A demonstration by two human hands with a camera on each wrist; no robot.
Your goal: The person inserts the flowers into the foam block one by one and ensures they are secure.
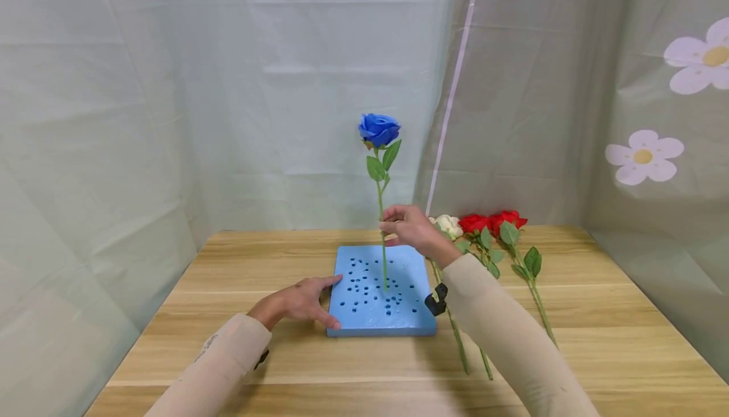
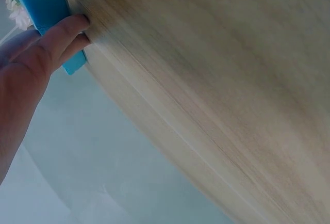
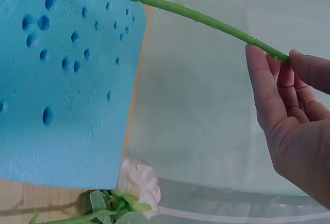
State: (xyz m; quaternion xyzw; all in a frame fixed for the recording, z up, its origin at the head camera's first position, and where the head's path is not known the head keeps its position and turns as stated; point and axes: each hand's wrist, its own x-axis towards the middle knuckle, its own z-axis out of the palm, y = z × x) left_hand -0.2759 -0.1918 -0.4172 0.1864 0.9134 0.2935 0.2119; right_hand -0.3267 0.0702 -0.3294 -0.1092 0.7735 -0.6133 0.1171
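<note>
Pale curtain [image 1: 85,119] hung off left of the left hand [image 1: 302,300]. Left fingers were spread, near straight, touching the left edge of the blue board [image 1: 376,323]; thumb sat at its near-left corner. Board lay flat on the surface [image 1: 228,341], just right of those fingers, small holes over much of its top.

Blue rose [image 1: 375,168] was between the hands, near upright above the board, top leaning slightly left. Bloom and leaves were above the right fingers, bare stem below them. Right hand [image 1: 418,230]: thumb and fingers pinched the stem partway down. Cut end showed below the fingers, over the holes; couldn't tell if it touched the board.

Right of the right fingers: white rose [image 1: 448,227] near the wrist, then left red rose [image 1: 474,223] and right red rose [image 1: 507,219] side by side. All three lay on the surface, stems running toward the person, some partly hidden by the beige right sleeve [image 1: 507,335]. Farthest right, well apart from the fingers: grey curtain [image 1: 569,88] with white flower prints [image 1: 643,157].
</note>
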